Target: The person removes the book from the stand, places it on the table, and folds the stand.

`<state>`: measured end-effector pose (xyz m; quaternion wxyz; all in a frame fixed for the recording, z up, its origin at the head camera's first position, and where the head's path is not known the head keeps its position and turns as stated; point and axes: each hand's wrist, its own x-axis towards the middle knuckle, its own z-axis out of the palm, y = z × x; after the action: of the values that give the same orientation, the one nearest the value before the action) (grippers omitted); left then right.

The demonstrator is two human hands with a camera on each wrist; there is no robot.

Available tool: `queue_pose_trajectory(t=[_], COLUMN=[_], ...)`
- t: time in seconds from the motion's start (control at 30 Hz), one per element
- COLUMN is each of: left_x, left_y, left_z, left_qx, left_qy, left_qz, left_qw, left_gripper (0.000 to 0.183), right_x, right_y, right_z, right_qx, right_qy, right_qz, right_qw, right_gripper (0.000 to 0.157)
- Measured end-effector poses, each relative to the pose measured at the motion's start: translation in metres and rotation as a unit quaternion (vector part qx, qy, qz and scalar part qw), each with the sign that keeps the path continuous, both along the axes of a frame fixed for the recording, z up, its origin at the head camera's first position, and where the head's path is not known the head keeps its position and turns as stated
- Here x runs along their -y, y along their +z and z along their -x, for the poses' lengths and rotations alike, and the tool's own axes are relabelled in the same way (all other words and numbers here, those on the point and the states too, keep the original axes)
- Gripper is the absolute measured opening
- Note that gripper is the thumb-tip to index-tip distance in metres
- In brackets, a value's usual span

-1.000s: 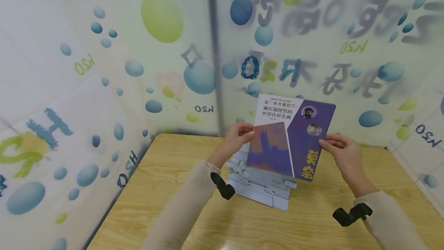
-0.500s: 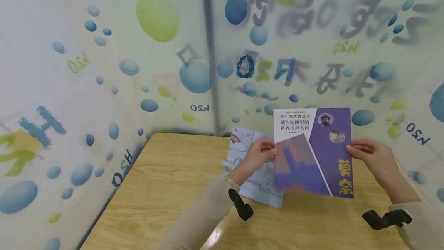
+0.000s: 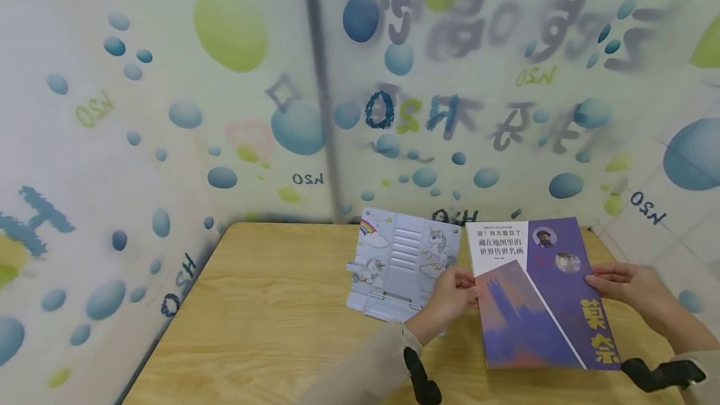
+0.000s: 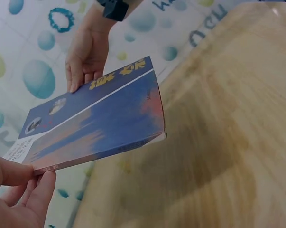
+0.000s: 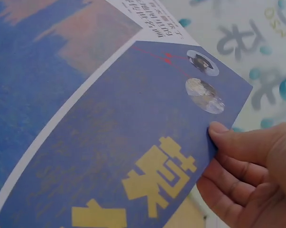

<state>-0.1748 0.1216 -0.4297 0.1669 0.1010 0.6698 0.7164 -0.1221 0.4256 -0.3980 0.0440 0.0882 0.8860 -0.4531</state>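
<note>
Monet art book [image 3: 537, 305]: held up by both hands above the right part of the wood-grain table [image 3: 264, 295], front cover toward the person; from the left wrist I can see its shadow on the wood below.
Cover: purple to the right, with big yellow characters down that edge and two round pictures near the top corner; black title characters on a white panel at upper left; below them a painting of a blue tower against an orange haze.
Left hand [image 3: 448, 299]: thumb and fingers pinch the spine edge about midway along, thumb on the cover side.
Right hand [image 3: 635, 286]: thumb pressed on the front cover, the other fingers bent behind the opposite edge, so the book is gripped there as well.
Unicorn reading stand [image 3: 402, 261]: on the table just left of the book, pale blue, with a rainbow, unicorns and a slotted middle; the left hand and wrist hide its lower right corner.
Sleeves [image 3: 365, 364]: beige, each with a black strap [image 3: 417, 374] at the wrist.
Wall [image 3: 495, 67]: pale, printed with blue and green bubbles and mirrored H2O lettering.
</note>
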Motion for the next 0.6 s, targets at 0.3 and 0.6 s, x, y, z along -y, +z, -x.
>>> queue_pose_trajectory(t=[0.3,0.6], left_x=[-0.020,-0.030], left_y=[-0.039,-0.068], left_z=[-0.013,-0.022], left_qx=[0.024,0.063], left_qy=[0.007,0.035], left_qz=[0.001,0.020], left_qw=[0.9997,0.9972], left_gripper=[0.019,0.024], right_x=[-0.027,-0.035], right_y=[-0.041,-0.074], right_z=[-0.007,-0.013], right_qx=[0.071,0.082], right_qy=[0.016,0.015], right_qz=[0.066,0.135], right_qw=[0.995,0.987], right_gripper=[0.051,0.030])
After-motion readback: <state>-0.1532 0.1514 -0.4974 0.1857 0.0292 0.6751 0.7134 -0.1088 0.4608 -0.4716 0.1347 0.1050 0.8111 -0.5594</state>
